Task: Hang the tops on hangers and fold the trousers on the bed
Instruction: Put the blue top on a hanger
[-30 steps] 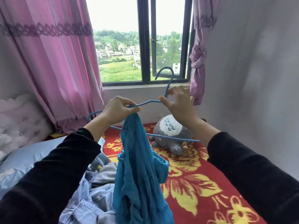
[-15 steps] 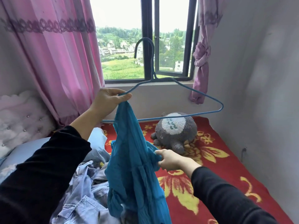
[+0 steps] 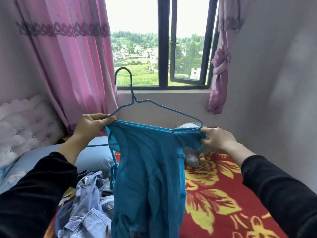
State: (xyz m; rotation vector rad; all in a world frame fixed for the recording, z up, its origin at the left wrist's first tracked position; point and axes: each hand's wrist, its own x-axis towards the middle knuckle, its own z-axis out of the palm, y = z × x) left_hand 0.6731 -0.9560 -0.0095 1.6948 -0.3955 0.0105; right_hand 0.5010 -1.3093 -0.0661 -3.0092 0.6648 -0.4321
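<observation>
A teal top hangs spread out in front of me, held up over the bed. My left hand pinches its left shoulder together with the left arm of a blue wire hanger. My right hand grips the top's bunched right shoulder at the hanger's right end. The hanger's hook points up towards the window. Its lower bar shows only at the left, behind the cloth. A heap of light blue denim trousers lies on the bed below my left arm.
The bed has a red cover with yellow flowers and a blue pillow. A grey plush toy sits half hidden behind the top. Pink curtains hang left of the window; a wall runs close along the right.
My right hand has risen from the top's lower side to its right shoulder and pulled it over the hanger's right end. The top now hangs spread wide instead of bunched.
</observation>
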